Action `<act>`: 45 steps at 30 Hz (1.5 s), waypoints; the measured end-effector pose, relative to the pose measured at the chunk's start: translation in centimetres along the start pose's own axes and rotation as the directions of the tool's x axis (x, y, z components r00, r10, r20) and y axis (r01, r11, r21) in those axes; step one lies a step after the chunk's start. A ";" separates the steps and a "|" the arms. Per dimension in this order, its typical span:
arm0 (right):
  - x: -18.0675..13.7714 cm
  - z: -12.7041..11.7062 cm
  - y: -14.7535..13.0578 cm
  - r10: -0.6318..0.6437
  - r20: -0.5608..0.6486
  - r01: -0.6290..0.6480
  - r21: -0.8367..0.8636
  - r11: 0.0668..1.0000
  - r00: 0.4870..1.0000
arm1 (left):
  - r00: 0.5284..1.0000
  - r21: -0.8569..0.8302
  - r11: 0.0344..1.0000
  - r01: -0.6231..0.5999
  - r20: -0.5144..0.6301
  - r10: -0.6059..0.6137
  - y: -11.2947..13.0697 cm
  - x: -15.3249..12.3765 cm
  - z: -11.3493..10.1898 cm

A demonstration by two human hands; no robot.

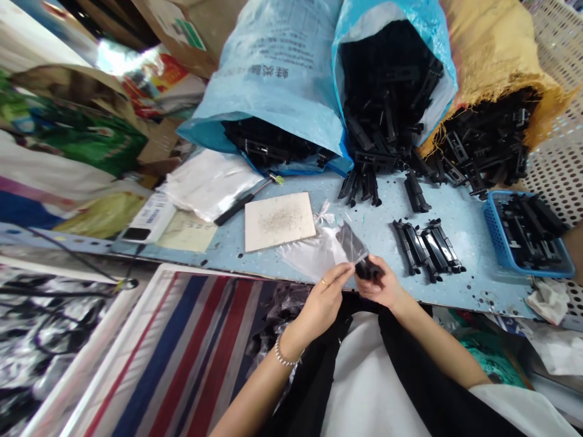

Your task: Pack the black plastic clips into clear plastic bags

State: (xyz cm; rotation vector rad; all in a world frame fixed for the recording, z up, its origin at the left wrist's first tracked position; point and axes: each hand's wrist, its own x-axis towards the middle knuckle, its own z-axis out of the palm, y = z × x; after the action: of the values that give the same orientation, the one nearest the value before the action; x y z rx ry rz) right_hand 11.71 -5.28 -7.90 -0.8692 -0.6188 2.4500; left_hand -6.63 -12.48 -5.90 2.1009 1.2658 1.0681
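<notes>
"What lies left of the hands?"
"On the blue worktable [473,233], a pale board [280,221] is laid near the front edge."
"And the grip?"
"By that edge, a clear plastic bag [351,241] is pinched in the left hand [325,297]; black plastic parts [368,269], partly sheathed by it, are clasped by the right hand [383,286]."
"Farther right?"
"Loose black parts [428,247] are lined up; a blue basket [495,240] is set toward the right edge."

black parts [407,247], pale-blue tabletop [476,243], red-white-and-blue striped cloth [182,364], orange-yellow sack [494,45]
</notes>
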 end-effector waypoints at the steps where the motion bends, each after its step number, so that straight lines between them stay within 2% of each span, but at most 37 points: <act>1: -0.1 0.3 -0.1 -0.068 -0.110 0.054 -0.128 0.990 0.992 | 1.000 -0.013 1.000 0.021 0.003 -0.021 0.1 -0.3 -0.2; 3: -0.5 1.0 -0.3 -0.231 -0.254 0.117 -0.394 0.911 0.939 | 0.999 -0.009 0.999 0.049 0.017 -0.049 0.1 -0.7 -0.5; 4: -0.9 1.4 -0.4 -0.297 -0.269 0.131 -0.500 0.856 0.916 | 0.998 -0.007 0.999 0.048 0.035 -0.047 0.1 -0.9 -0.5; 6: -1.6 2.2 -0.4 -0.369 -0.222 0.160 -0.622 0.766 0.903 | 0.997 -0.017 0.999 0.028 0.079 -0.026 -0.1 -1.0 -0.4; 8: -2.2 3.0 -0.1 -0.385 -0.149 0.197 -0.664 0.722 0.911 | 0.996 -0.012 1.000 0.019 0.087 -0.018 -0.2 -0.7 0.2; 10: -2.6 3.7 0.4 -0.363 -0.074 0.225 -0.666 0.711 0.929 | 1.000 0.051 0.999 -0.001 0.019 0.000 -0.2 -0.3 0.7; 12: -2.8 4.4 0.6 -0.288 0.022 0.235 -0.641 0.731 0.957 | 0.997 0.132 0.991 -0.016 -0.072 0.026 0.3 0.0 0.3; 14: -3.3 4.6 0.1 -0.165 0.176 0.239 -0.606 0.758 0.970 | 0.991 0.158 0.987 0.031 -0.137 -0.009 1.4 -0.4 -1.5; 16: -4.2 4.1 -1.6 -0.092 0.286 0.261 -0.633 0.729 0.954 | 0.976 0.125 0.978 0.169 -0.157 -0.149 2.8 -1.9 -4.7; 17: -4.8 3.4 -2.7 -0.121 0.262 0.275 -0.697 0.663 0.957 | 0.963 0.104 0.964 0.245 -0.143 -0.229 3.2 -3.1 -6.5; 18: -5.4 2.4 -3.9 -0.195 0.177 0.256 -0.795 0.550 0.965 | 0.949 0.093 0.946 0.311 -0.094 -0.302 3.2 -4.4 -8.1; 19: -6.0 1.3 -5.1 -0.322 0.042 0.175 -0.901 0.398 0.946 | 0.937 0.090 0.933 0.348 -0.009 -0.348 2.9 -6.0 -9.2; 20: -6.5 0.1 -6.2 -0.472 -0.098 0.010 -0.975 0.220 0.876 | 0.918 0.087 0.921 0.380 0.083 -0.387 2.1 -7.6 -9.8; 21: -6.8 -1.2 -7.1 -0.595 -0.196 -0.201 -0.978 0.060 0.779 | 0.876 0.089 0.896 0.434 0.192 -0.443 0.9 -9.1 -9.6; 22: -7.0 -2.4 -7.6 -0.672 -0.239 -0.386 -0.920 -0.074 0.700 | 0.829 0.095 0.868 0.487 0.263 -0.494 -0.7 -10.6 -8.7; 23: -7.1 -3.5 -7.9 -0.712 -0.249 -0.521 -0.832 -0.189 0.657 | 0.778 0.119 0.830 0.544 0.297 -0.553 -2.3 -12.0 -7.2; 24: -7.0 -4.3 -7.9 -0.717 -0.244 -0.594 -0.753 -0.285 0.653 | 0.730 0.160 0.791 0.591 0.311 -0.608 -4.0 -13.2 -5.4; 25: -6.8 -4.8 -7.7 -0.699 -0.234 -0.617 -0.698 -0.363 0.676 | 0.695 0.217 0.753 0.621 0.291 -0.657 -5.6 -14.2 -3.4; 26: -6.7 -5.1 -7.4 -0.669 -0.226 -0.611 -0.672 -0.420 0.708 | 0.679 0.236 0.736 0.634 0.284 -0.677 -6.9 -15.0 -1.6; 28: -6.6 -5.3 -6.6 -0.621 -0.220 -0.577 -0.674 -0.461 0.753 | 0.668 0.257 0.721 0.644 0.271 -0.693 -8.6 -15.9 1.0; 31: -6.6 -5.3 -6.1 -0.586 -0.243 -0.546 -0.726 -0.419 0.773 | 0.680 0.240 0.730 0.639 0.266 -0.683 -8.7 -15.1 1.4; 33: -6.3 -5.3 -6.1 -0.569 -0.256 -0.502 -0.800 -0.329 0.781 | 0.700 0.207 0.747 0.631 0.261 -0.664 -7.6 -12.8 0.6; 35: -5.6 -5.3 -5.9 -0.542 -0.253 -0.396 -0.903 -0.165 0.801 | 0.765 0.159 0.791 0.591 0.200 -0.612 -6.1 -9.3 0.3; 36: -5.2 -5.2 -5.7 -0.531 -0.246 -0.324 -0.944 -0.056 0.811 | 0.818 0.139 0.827 0.545 0.128 -0.560 -5.4 -7.1 0.4; 38: -4.1 -5.0 -5.1 -0.523 -0.236 -0.170 -0.970 0.173 0.819 | 0.905 0.214 0.881 0.421 -0.043 -0.422 -4.5 -2.7 1.4; 39: -3.7 -4.9 -4.7 -0.525 -0.239 -0.101 -0.955 0.278 0.817 | 0.925 0.271 0.885 0.378 -0.067 -0.374 -4.4 -0.8 2.0; 41: -3.1 -4.7 -4.1 -0.521 -0.257 0.011 -0.890 0.457 0.814 | 0.937 0.311 0.886 0.345 -0.058 -0.344 -4.9 2.1 2.7; 42: -3.0 -4.7 -3.9 -0.511 -0.273 0.054 -0.843 0.536 0.815 | 0.932 0.277 0.892 0.357 -0.039 -0.360 -5.5 3.0 2.7; 45: -3.3 -4.6 -3.7 -0.418 -0.324 0.135 -0.631 0.764 0.848 | 0.876 -0.044 0.875 0.482 0.019 -0.482 -7.3 3.6 1.4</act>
State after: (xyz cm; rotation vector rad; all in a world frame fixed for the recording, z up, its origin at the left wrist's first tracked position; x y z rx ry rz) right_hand 18.05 -3.02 -7.52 -1.4064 -1.2592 1.6833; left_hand -8.38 -5.84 -10.54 1.6172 1.6287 0.8498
